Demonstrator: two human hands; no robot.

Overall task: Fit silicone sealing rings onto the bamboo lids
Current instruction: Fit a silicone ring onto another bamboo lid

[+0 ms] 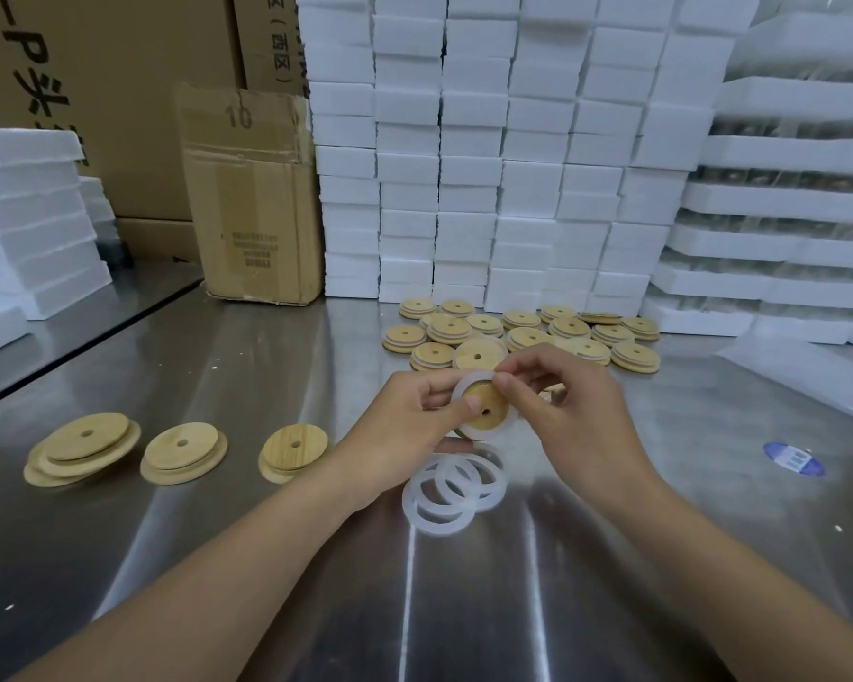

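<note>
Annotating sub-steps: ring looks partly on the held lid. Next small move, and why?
Probably walk the right hand round the rim, pressing the ring onto the lid. The left hand holds the lid, thumb on its face; the right pinches the ring at the top edge, and it seems not seated all round.

head-worn wide view, facing forward and down, close over steel table [217,366]

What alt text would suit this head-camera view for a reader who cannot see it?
A left hand grips a round bamboo lid above a shiny steel table while the right hand pinches a translucent white silicone ring at its rim. Loose rings lie beneath; other lids sit left, a lid pile behind.
</note>
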